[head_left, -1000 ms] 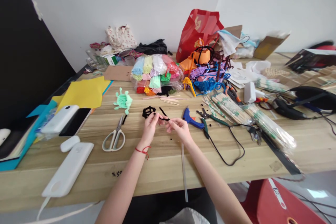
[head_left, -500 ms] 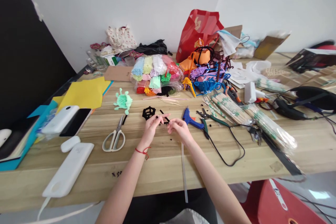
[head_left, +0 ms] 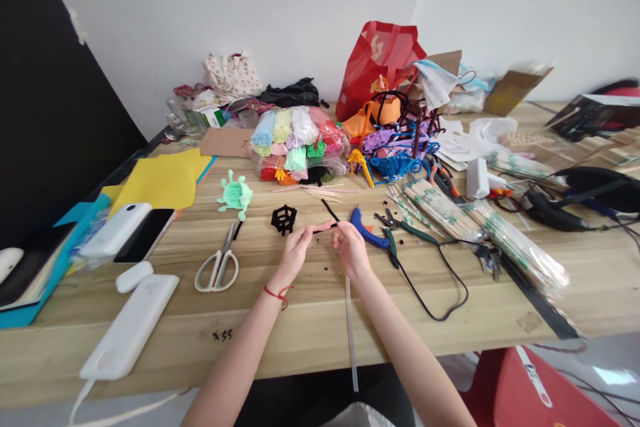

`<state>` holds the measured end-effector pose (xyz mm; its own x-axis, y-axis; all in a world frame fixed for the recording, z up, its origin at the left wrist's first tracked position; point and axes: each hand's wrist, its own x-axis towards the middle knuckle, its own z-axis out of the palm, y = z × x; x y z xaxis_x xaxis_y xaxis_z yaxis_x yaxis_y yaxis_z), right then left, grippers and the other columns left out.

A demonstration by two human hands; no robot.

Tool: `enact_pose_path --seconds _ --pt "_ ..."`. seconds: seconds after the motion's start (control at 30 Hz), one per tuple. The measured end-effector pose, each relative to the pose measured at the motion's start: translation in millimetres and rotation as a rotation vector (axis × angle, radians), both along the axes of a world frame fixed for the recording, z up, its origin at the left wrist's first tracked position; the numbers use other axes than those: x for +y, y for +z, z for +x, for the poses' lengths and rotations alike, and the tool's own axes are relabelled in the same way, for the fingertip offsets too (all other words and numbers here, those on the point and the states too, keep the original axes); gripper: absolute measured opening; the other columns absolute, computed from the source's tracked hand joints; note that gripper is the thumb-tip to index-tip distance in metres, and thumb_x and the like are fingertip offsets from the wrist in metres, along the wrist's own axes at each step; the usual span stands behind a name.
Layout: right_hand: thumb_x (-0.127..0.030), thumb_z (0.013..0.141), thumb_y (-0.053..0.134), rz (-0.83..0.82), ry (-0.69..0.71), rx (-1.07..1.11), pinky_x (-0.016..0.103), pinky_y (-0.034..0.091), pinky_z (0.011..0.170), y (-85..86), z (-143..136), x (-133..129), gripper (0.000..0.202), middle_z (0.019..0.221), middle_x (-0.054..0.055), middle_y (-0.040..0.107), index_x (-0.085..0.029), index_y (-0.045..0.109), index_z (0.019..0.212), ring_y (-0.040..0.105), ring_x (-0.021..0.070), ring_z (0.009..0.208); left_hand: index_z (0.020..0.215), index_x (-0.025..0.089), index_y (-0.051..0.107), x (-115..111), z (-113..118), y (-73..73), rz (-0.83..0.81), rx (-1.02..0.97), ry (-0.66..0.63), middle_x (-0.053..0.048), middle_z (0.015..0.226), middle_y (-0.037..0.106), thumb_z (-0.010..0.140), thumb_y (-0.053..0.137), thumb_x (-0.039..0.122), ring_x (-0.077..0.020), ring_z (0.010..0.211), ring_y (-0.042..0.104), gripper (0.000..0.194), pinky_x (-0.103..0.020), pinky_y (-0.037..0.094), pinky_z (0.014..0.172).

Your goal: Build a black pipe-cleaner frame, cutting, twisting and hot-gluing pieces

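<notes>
My left hand [head_left: 295, 250] is closed in a pinch, its forefinger stretched toward the right, on one end of a short black pipe cleaner piece. My right hand [head_left: 351, 250] pinches black pipe cleaner [head_left: 329, 209], which sticks up and to the left past its fingertips. The fingertips of both hands nearly meet, and the joint between the pieces is partly hidden. Just left of them lies a black openwork shape [head_left: 283, 219] made of pipe cleaner. To the right, the blue glue gun [head_left: 367, 230] lies close to my right hand, with green-handled pliers [head_left: 410, 228] beyond it.
White-handled scissors [head_left: 217, 267] and a mint-green fuzzy figure [head_left: 235, 193] lie to the left. A bag of coloured pipe cleaners [head_left: 300, 140] stands behind. A clear glue stick [head_left: 351, 333] overhangs the front edge. Packs of wooden sticks [head_left: 515, 243] lie at right.
Both hands have shifted slightly right. The black pipe cleaner now points up and left from my right fingertips; my right hand has turned more closed.
</notes>
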<state>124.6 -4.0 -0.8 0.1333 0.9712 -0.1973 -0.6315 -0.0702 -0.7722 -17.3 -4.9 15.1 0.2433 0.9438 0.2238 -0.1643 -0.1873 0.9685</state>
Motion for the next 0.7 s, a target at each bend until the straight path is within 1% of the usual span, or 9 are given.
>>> enact_pose_path --seconds 0.07,0.17,0.3,0.4,0.5,0.6,0.63,0.67,0.7 --pt "-0.030 0.063 0.071 -0.045 -0.088 0.075 0.018 0.036 0.044 2.7 10.0 5.1 0.019 0.062 -0.005 0.057 -0.020 0.058 0.072 0.046 0.0061 0.048 0.099 0.015 0.068 2.4 -2.7 -3.1 -0.039 -0.093 0.055 -0.010 0.112 0.066 0.089 0.043 0.044 -0.0242 0.108 0.059 0.039 -0.042 0.042 0.098" --pt "-0.030 0.064 0.071 0.012 -0.101 0.032 0.020 0.037 0.045 8.2 25.8 10.3 0.018 0.065 -0.004 0.057 -0.019 0.058 0.071 0.045 0.0064 0.049 0.094 0.013 0.068 6.4 -9.8 -4.4 -0.091 -0.128 0.145 -0.012 0.106 0.069 0.089 0.044 0.044 -0.0231 0.099 0.063 0.040 -0.039 0.046 0.092" --pt "-0.035 0.066 0.071 0.100 0.008 -0.134 0.022 0.037 0.046 13.2 27.4 6.3 0.020 0.058 -0.004 0.054 -0.019 0.059 0.070 0.045 0.0079 0.047 0.087 0.013 0.067 7.0 -11.8 -3.9 -0.096 -0.047 0.145 -0.010 0.088 0.070 0.087 0.047 0.043 -0.0177 0.077 0.064 0.036 -0.030 0.050 0.075" --pt "-0.037 0.065 0.072 0.134 0.125 -0.296 0.023 0.038 0.046 12.1 14.9 -0.2 0.023 0.056 -0.004 0.055 -0.019 0.060 0.070 0.047 0.0092 0.047 0.091 0.015 0.064 3.8 -3.7 -3.8 -0.068 0.011 0.112 -0.007 0.085 0.068 0.084 0.052 0.043 -0.0152 0.072 0.062 0.032 -0.028 0.050 0.069" --pt "-0.039 0.064 0.073 0.167 0.236 -0.403 0.024 0.040 0.046 9.8 3.9 -4.3 0.025 0.053 -0.004 0.054 -0.019 0.060 0.072 0.047 0.0098 0.045 0.079 0.016 0.063 1.1 1.0 0.8 -0.044 0.116 0.125 -0.004 0.080 0.066 0.079 0.059 0.042 -0.0146 0.072 0.060 0.027 -0.026 0.051 0.067" --pt "-0.042 0.064 0.072 0.167 0.232 -0.405 0.024 0.040 0.046 11.7 1.0 -5.9 0.028 0.052 -0.005 0.054 -0.019 0.058 0.072 0.046 0.0097 0.044 0.070 0.016 0.064 4.2 -18.2 13.4 0.021 0.221 0.164 -0.004 0.075 0.065 0.078 0.059 0.041 -0.0147 0.072 0.060 0.027 -0.026 0.050 0.069" --pt "-0.042 0.064 0.073 0.160 0.212 -0.394 0.024 0.040 0.046 13.4 1.5 -6.1 0.028 0.053 -0.004 0.054 -0.020 0.058 0.071 0.046 0.0096 0.044 0.071 0.016 0.064 7.9 -32.1 18.2 0.050 0.225 0.253 -0.004 0.075 0.064 0.078 0.060 0.040 -0.0144 0.071 0.060 0.026 -0.026 0.050 0.069" --pt "-0.043 0.063 0.073 0.154 0.193 -0.382 0.024 0.040 0.046 15.4 2.2 -6.3 0.029 0.054 -0.004 0.054 -0.020 0.058 0.071 0.047 0.0096 0.044 0.074 0.016 0.064 13.6 -49.3 22.5 0.068 0.201 0.394 -0.004 0.076 0.065 0.079 0.058 0.040 -0.0141 0.070 0.060 0.025 -0.026 0.050 0.068" --pt "-0.043 0.063 0.073 0.149 0.176 -0.374 0.024 0.040 0.046 17.5 2.9 -6.4 0.028 0.054 -0.004 0.054 -0.020 0.058 0.072 0.047 0.0096 0.045 0.077 0.016 0.063 21.3 -68.7 25.6 0.079 0.137 0.600 -0.004 0.077 0.065 0.080 0.055 0.041 -0.0138 0.069 0.060 0.026 -0.026 0.050 0.067"
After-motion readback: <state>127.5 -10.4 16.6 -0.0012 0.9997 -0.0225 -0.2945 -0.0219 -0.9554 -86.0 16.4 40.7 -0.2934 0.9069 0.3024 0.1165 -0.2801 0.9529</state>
